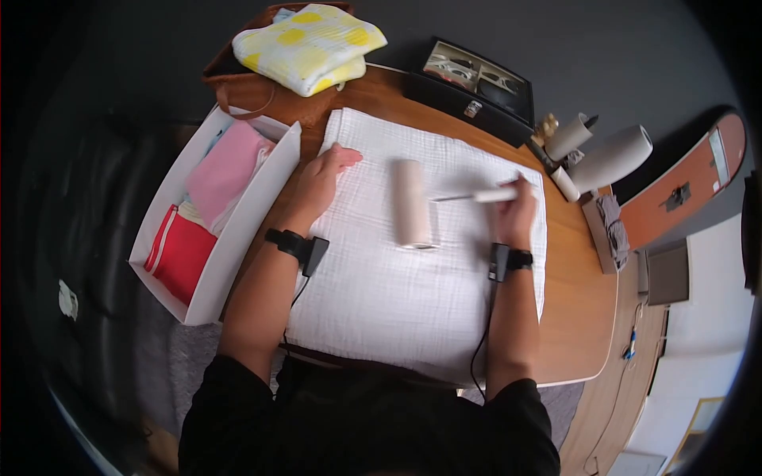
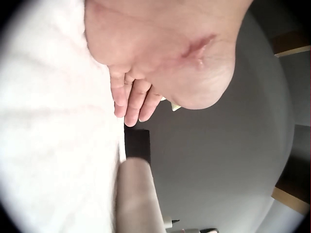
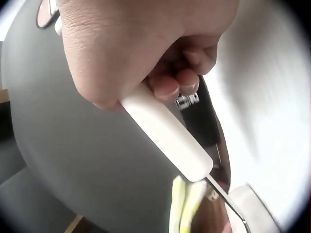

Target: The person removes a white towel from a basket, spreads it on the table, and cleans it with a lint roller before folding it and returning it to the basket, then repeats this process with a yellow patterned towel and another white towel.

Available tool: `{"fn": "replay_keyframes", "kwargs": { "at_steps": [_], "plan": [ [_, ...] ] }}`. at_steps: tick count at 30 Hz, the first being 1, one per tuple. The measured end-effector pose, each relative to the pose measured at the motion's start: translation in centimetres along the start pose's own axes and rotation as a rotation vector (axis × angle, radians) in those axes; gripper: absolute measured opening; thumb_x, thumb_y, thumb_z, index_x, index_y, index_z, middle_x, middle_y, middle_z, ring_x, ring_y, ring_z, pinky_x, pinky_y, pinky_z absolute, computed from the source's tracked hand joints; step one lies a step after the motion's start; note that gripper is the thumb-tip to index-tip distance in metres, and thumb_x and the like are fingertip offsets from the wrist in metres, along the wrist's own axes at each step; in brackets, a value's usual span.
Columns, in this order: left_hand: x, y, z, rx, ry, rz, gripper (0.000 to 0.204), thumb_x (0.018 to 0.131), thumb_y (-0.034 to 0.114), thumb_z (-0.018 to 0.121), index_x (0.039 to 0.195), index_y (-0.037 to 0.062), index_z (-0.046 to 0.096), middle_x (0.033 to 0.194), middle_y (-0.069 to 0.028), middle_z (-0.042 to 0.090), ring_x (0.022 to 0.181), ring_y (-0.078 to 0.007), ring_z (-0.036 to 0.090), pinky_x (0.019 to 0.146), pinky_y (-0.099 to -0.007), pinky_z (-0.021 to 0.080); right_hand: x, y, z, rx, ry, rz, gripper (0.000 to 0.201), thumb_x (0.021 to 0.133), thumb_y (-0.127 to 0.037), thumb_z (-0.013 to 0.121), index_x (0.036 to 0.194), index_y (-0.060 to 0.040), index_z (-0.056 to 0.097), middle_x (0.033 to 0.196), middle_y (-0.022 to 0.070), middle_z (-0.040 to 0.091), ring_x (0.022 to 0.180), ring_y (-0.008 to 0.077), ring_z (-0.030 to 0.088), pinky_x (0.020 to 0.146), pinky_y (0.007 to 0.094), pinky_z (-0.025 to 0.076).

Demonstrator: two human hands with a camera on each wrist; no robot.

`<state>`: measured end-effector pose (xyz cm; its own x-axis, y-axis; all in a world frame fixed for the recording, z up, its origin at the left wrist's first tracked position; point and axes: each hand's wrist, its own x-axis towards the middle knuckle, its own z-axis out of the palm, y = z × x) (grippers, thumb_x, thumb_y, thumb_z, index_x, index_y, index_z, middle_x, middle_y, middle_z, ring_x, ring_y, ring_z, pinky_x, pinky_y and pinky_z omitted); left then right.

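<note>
A white handle [image 1: 494, 195] with a thin metal rod is gripped by my right hand [image 1: 516, 213] above the white cloth [image 1: 373, 293]. In the right wrist view, my fingers [image 3: 167, 87] curl round the handle [image 3: 167, 138], and the bent rod reaches toward a pale roller [image 3: 252, 208]. The roller [image 1: 410, 204], blurred, lies on or just over the middle of the cloth. My left hand [image 1: 321, 184] rests at the cloth's left side, fingers extended, holding nothing. In the left wrist view, its fingers [image 2: 138, 99] are straight beside the cloth, with the roller [image 2: 139, 194] beyond them.
A white box [image 1: 270, 182] with pink and red fabric stands left. Behind are a yellow-dotted cloth [image 1: 317, 47] on a brown bag and a black glasses case [image 1: 468, 91]. On the right are a white vase [image 1: 615, 159], a small box of cloths [image 1: 607, 230] and an orange-framed mirror [image 1: 675, 190].
</note>
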<state>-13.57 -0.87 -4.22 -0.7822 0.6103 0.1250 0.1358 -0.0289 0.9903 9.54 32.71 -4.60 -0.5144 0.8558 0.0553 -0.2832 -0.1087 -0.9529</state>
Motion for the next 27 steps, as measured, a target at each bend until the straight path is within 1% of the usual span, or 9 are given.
{"fn": "replay_keyframes", "kwargs": {
  "at_steps": [5,8,12,14,16,18,19,22,27],
  "plan": [
    [-0.1,0.7,0.3,0.036,0.001,-0.003,0.07,0.121,0.048,0.028,0.125,-0.0037,0.074,0.125,-0.0154,0.077,0.122,-0.0257,0.069,0.113,-0.0396,0.05,-5.6,-1.0,8.6,0.028,-0.168,0.178,0.042,0.109,-0.033,0.063,0.085,-0.0005,0.074,0.071,0.0055,0.066,0.06,0.011,0.05,0.056,0.0284,0.04],
    [0.2,-0.3,0.1,0.019,0.005,0.031,0.061,0.12,0.043,0.033,0.121,-0.0024,0.074,0.123,-0.0148,0.078,0.117,-0.0251,0.071,0.11,-0.0381,0.051,-4.4,-0.9,6.6,-0.003,-0.17,0.144,0.042,0.109,-0.033,0.063,0.084,-0.0004,0.074,0.072,0.006,0.066,0.061,0.0116,0.051,0.056,0.0288,0.04],
    [-0.5,1.5,0.7,0.402,0.015,-0.003,0.034,0.113,0.028,0.055,0.117,0.0,0.073,0.119,-0.0172,0.077,0.114,-0.0267,0.072,0.101,-0.0377,0.056,1.1,-0.6,-2.2,-0.167,0.04,-0.161,0.028,0.107,-0.029,0.062,0.106,-0.0036,0.073,0.082,0.0065,0.074,0.065,0.0134,0.059,0.057,0.0295,0.044],
    [-0.5,1.1,1.0,0.451,0.02,0.054,0.024,0.107,0.021,0.064,0.117,0.0009,0.072,0.118,-0.0172,0.076,0.112,-0.0276,0.073,0.097,-0.038,0.057,4.0,-1.6,-7.8,0.114,0.179,-0.237,0.022,0.106,-0.03,0.064,0.104,-0.0086,0.066,0.085,0.0051,0.068,0.072,0.0164,0.063,0.06,0.0299,0.046],
    [-0.6,0.6,1.1,0.472,0.028,0.095,0.02,0.104,0.016,0.068,0.117,0.0012,0.071,0.119,-0.0165,0.075,0.11,-0.0281,0.073,0.094,-0.0382,0.058,5.5,-3.3,-14.4,0.093,0.28,-0.244,0.023,0.107,-0.032,0.064,0.104,-0.0097,0.066,0.084,0.0041,0.066,0.072,0.0152,0.063,0.061,0.0304,0.048],
    [-0.6,0.3,1.0,0.478,0.033,0.129,0.02,0.103,0.013,0.069,0.118,0.0009,0.07,0.12,-0.0152,0.074,0.109,-0.028,0.073,0.094,-0.0384,0.058,3.3,-6.5,-14.9,0.093,0.357,-0.231,0.024,0.103,-0.032,0.065,0.088,-0.013,0.061,0.076,0.0018,0.063,0.061,0.0104,0.055,0.054,0.0257,0.041],
    [-0.8,0.5,1.0,0.474,0.049,0.115,0.019,0.102,0.011,0.068,0.118,0.0009,0.07,0.121,-0.0149,0.073,0.109,-0.0278,0.073,0.094,-0.0385,0.058,2.0,-7.9,-13.4,0.083,0.408,-0.248,0.026,0.104,-0.031,0.065,0.087,-0.0117,0.061,0.074,0.0028,0.063,0.058,0.0097,0.051,0.052,0.0263,0.038],
    [-1.2,1.5,1.4,0.47,0.076,0.092,0.02,0.1,0.005,0.064,0.12,0.0005,0.069,0.123,-0.0142,0.073,0.109,-0.0272,0.073,0.095,-0.0387,0.058,0.5,-8.6,-13.8,0.005,0.239,-0.212,0.025,0.106,-0.03,0.064,0.094,-0.0087,0.062,0.078,0.0058,0.064,0.061,0.0109,0.051,0.054,0.0275,0.037],
    [-1.4,1.7,0.9,0.45,0.06,0.063,0.027,0.096,-0.003,0.058,0.121,0.0001,0.069,0.123,-0.0132,0.074,0.111,-0.0259,0.073,0.099,-0.0377,0.057,-7.4,-6.1,-3.3,0.012,0.035,-0.05,0.029,0.11,-0.027,0.057,0.11,-0.0002,0.068,0.088,0.0121,0.073,0.071,0.015,0.056,0.064,0.0304,0.044]
  ]
}}
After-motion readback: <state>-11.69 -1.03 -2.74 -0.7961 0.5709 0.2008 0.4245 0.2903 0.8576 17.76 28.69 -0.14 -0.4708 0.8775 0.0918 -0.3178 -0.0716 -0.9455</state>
